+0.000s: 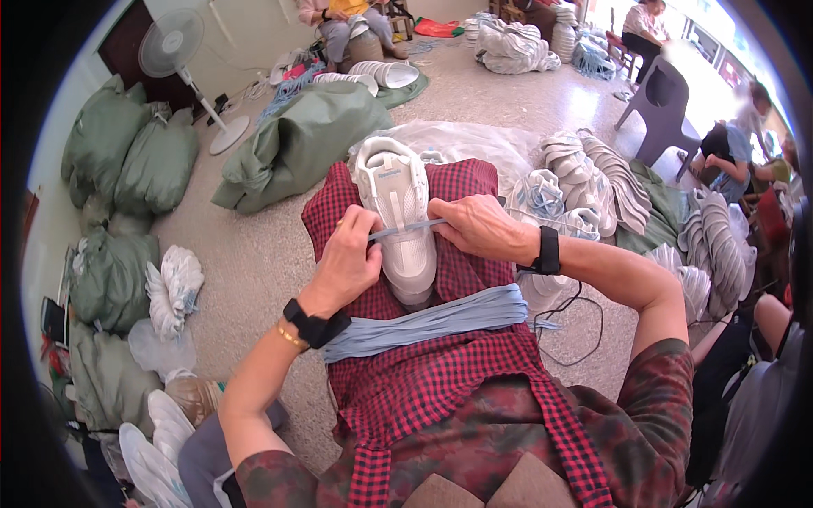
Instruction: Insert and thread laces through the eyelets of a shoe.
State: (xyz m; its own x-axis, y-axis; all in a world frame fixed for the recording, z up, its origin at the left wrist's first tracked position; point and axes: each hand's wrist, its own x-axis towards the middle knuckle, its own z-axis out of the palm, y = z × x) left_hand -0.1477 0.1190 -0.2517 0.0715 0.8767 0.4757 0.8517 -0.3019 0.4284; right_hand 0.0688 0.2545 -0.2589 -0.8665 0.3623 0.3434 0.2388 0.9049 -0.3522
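Observation:
A white shoe upper (392, 182) rests on my lap over a red and black checked apron (457, 351), its toe toward me. Across its front runs a light blue shoelace (405, 229), stretched sideways between both hands. My left hand (345, 258) is closed on one end at the left of the shoe. At the right, my right hand (483, 227) pinches the other end. A thick bundle of light blue shoelaces (428, 320) lies across my lap, just below the toe. What the fingers cover of the lace is hidden.
Piles of white shoe uppers (584, 173) lie on the floor to my right. Green sacks (313, 135) stand ahead and along the left wall. A standing fan (199, 80) is at the far left, a grey plastic chair (660, 114) at the far right. Other people sit nearby.

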